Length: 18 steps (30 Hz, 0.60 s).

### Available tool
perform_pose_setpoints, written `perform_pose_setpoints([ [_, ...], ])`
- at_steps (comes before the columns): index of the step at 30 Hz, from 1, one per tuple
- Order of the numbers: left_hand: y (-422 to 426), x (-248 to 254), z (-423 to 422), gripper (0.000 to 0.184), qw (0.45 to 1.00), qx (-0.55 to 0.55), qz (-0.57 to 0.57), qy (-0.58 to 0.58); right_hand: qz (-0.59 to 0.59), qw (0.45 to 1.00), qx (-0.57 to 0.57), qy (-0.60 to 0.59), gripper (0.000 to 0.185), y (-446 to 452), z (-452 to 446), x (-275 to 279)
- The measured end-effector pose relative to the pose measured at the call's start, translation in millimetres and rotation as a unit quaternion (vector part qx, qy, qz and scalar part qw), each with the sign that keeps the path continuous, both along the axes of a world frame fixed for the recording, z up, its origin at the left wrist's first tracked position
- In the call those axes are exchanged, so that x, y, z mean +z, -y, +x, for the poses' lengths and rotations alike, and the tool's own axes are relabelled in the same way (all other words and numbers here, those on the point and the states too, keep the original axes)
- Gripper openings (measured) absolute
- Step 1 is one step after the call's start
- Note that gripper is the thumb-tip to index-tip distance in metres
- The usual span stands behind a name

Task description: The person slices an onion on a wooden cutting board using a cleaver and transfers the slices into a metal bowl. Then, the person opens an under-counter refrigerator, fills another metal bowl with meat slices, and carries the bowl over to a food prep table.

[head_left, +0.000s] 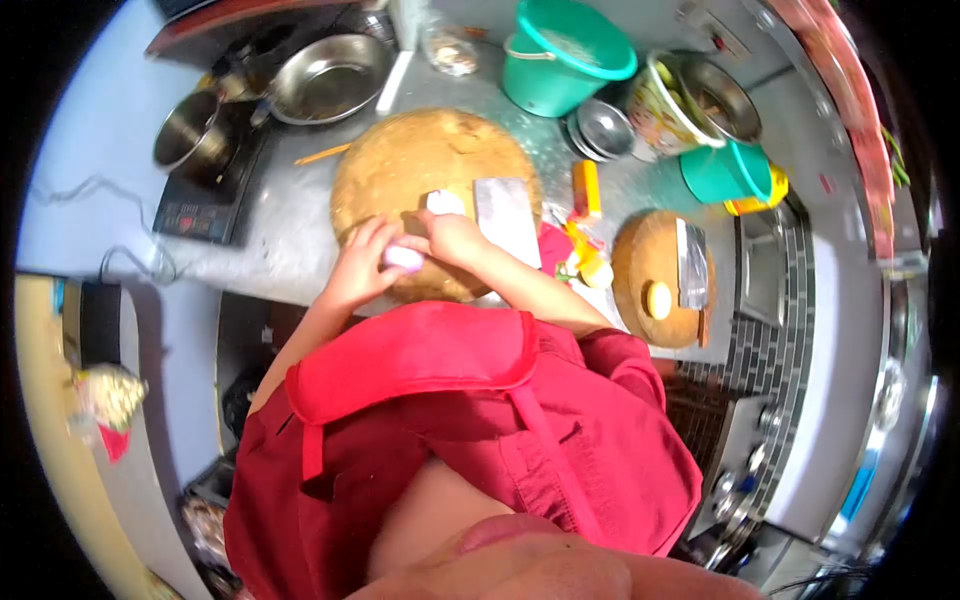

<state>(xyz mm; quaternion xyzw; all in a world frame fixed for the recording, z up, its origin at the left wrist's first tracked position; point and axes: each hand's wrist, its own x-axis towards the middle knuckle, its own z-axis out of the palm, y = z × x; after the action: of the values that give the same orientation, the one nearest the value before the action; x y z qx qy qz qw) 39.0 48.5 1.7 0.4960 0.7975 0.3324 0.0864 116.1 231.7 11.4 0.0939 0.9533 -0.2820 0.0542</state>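
Observation:
My left hand (362, 258) is closed around a peeled onion (403, 259), pale purple and white, over the near part of a large round wooden chopping board (400, 150). From the other side, my right hand (452, 238) reaches in with bent fingers, and a fingertip meets the onion's upper edge. Just beyond my right knuckles lies a white piece (446, 202), perhaps another onion half. A broad cleaver blade (508, 215) rests flat on the board to the right, partly behind my right forearm.
A smaller round board (632, 275) holds a yellowish onion half (659, 300) and a second cleaver (691, 265). Behind stand a teal bucket (560, 80), stacked steel bowls (603, 130) and a patterned tub (655, 120). At left are a pan (332, 80) and an induction cooktop (205, 205).

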Motion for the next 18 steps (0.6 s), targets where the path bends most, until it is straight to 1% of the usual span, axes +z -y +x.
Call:
perform_pose_setpoints([
  [1, -12, 1, 2, 0.066, 0.999, -0.016, -0.041, -0.024, -0.003, 0.999, -0.031, -0.023, 0.049, -13, 3, 2],
  [3, -26, -4, 3, 0.068, 0.996, -0.038, -0.079, -0.021, -0.007, 0.994, -0.087, -0.072, 0.04, -50, 5, 7],
  [4, -32, -10, 2, 0.069, 0.994, -0.043, -0.098, -0.035, 0.017, 0.986, -0.126, -0.105, 0.03, -76, 7, 0],
  [5, -34, -15, 1, 0.067, 0.993, -0.052, -0.101, -0.023, 0.059, 0.978, -0.165, -0.113, 0.026, -109, 9, -10],
  [6, -35, -22, -1, 0.065, 0.994, -0.064, -0.075, -0.037, 0.12, 0.966, -0.196, -0.115, 0.025, -146, 11, -27],
  [7, -35, -29, -3, 0.063, 0.995, -0.075, -0.048, -0.05, 0.152, 0.955, -0.206, -0.149, 0.022, -179, 19, -28],
  [8, -34, -33, -6, 0.062, 0.994, -0.08, -0.053, -0.056, 0.182, 0.943, -0.213, -0.182, 0.021, -220, 26, -49],
  [9, -35, -37, -11, 0.061, 0.993, -0.083, -0.055, -0.065, 0.225, 0.929, -0.225, -0.187, 0.024, -244, 33, -49],
  [10, -37, -37, -19, 0.059, 0.992, -0.084, -0.054, -0.076, 0.249, 0.924, -0.248, -0.148, 0.026, -264, 38, -48],
  [11, -37, -33, -28, 0.058, 0.992, -0.057, -0.081, -0.076, 0.283, 0.902, -0.301, -0.128, 0.026, -286, 38, -59],
  [12, -37, -29, -39, 0.057, 0.991, -0.03, -0.106, -0.076, 0.317, 0.891, -0.306, -0.109, 0.025, -300, 38, -57],
  [13, -38, -30, -53, 0.057, 0.991, -0.006, -0.104, -0.087, 0.35, 0.879, -0.31, -0.089, 0.025, -310, 41, -55],
  [15, -42, -31, -80, 0.057, 0.988, 0.043, -0.103, -0.104, 0.376, 0.875, -0.302, -0.05, 0.024, -336, 41, -72],
  [16, -51, -29, -88, 0.058, 0.982, 0.044, -0.101, -0.154, 0.386, 0.873, -0.297, -0.029, 0.023, -345, 39, -71],
  [18, -58, -23, -101, 0.059, 0.962, 0.044, -0.108, -0.247, 0.398, 0.881, -0.249, 0.063, 0.023, -360, 35, -63],
])
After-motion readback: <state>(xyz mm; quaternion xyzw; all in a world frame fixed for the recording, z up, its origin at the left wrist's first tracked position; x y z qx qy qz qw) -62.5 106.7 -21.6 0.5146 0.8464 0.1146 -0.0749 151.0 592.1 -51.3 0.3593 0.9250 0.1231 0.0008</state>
